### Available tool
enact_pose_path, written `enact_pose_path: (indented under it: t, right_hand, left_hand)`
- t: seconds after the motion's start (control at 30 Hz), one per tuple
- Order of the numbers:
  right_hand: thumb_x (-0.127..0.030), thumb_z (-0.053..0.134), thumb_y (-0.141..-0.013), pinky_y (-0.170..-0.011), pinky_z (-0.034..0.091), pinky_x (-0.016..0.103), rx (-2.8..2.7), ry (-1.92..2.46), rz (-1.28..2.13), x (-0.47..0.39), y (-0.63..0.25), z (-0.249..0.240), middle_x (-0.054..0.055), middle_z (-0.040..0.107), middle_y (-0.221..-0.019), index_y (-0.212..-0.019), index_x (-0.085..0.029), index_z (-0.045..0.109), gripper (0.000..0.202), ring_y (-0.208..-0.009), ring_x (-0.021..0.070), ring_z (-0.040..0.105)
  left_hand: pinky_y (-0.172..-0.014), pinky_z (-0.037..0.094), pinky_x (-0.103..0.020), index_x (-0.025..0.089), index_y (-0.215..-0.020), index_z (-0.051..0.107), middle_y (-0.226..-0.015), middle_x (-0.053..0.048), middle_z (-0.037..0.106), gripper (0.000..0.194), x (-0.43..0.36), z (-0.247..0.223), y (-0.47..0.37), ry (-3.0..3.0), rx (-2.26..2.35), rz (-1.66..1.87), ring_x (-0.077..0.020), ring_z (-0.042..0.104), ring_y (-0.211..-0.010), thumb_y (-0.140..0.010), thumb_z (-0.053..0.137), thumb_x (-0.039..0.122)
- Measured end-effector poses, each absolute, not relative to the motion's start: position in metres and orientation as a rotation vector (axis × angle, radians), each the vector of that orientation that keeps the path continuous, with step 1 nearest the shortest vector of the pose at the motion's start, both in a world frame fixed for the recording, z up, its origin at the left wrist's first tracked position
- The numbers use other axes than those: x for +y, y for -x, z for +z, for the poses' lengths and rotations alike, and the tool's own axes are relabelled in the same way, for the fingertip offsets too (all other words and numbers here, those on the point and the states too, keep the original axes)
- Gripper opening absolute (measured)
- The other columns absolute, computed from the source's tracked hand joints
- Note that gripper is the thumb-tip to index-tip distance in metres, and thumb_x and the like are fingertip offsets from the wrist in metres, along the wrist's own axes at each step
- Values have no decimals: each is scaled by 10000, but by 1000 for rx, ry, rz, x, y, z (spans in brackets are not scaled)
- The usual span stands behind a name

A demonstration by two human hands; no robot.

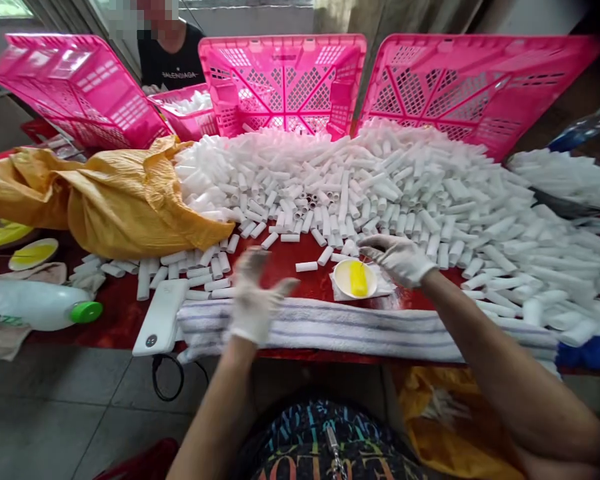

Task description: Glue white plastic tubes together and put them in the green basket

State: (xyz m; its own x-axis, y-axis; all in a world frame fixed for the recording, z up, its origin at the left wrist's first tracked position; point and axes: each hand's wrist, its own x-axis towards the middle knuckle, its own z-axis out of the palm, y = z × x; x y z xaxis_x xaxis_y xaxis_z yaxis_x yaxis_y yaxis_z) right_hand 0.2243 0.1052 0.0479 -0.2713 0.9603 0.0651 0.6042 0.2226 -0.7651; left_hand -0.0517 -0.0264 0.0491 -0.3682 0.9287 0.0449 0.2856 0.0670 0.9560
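Note:
My left hand (257,293), in a white glove, hangs over the striped towel (340,323) with its fingers apart and nothing in them, slightly blurred. My gloved right hand (397,257) is pinched on a thin stick whose tip reaches into a small white dish (343,277). Inside the dish lies a yellow block (359,279). Just beyond both hands spreads a large heap of short white tubes (305,193) on the red table (285,257).
Pink baskets (285,43) stand tilted behind the heap. An orange sack (115,207), a bottle (25,305) and a white power bank (161,317) are on the left. A person in a black top (173,63) is behind the baskets.

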Motion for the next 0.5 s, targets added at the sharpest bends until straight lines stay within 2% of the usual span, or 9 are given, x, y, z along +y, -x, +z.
enact_pose_path:
  t: [0.1,0.2,0.3,0.5]
  right_hand:
    - [-489,655,-801,-656,507,277,-1988,1326,890,111,-218,41,48,722,-752,-761,-180,734,322,-700,177,643]
    - [-480,648,-791,-637,504,288,-2050,1232,870,106,-225,42,51,715,-730,-732,-188,737,311,-669,183,640]
    - [-447,652,-792,-675,529,309,-2051,1181,901,102,-231,39,64,725,-774,-770,-192,758,277,-706,204,660]
    - [-445,697,-774,-781,568,386,-1912,1163,1052,99,-238,24,83,730,-851,-827,-212,771,250,-790,243,685]
  left_hand:
    - [-1179,363,-414,247,-1425,409,-1411,-98,523,1044,4,1,-23,-1437,1510,1099,-267,493,-1323,-525,917,395]
    - [-1168,369,-428,209,-1391,474,-1423,-133,512,1129,29,-22,-56,-1649,1530,883,-322,477,-1332,-389,947,427]
    - [-1168,351,-431,206,-1429,433,-1460,-139,473,1205,43,-23,-62,-1801,1644,759,-343,423,-1373,-371,936,489]
    - [-1017,449,-450,265,-1424,439,-1337,-125,547,1158,47,-13,-67,-1835,1801,459,-367,567,-1175,-414,855,652]
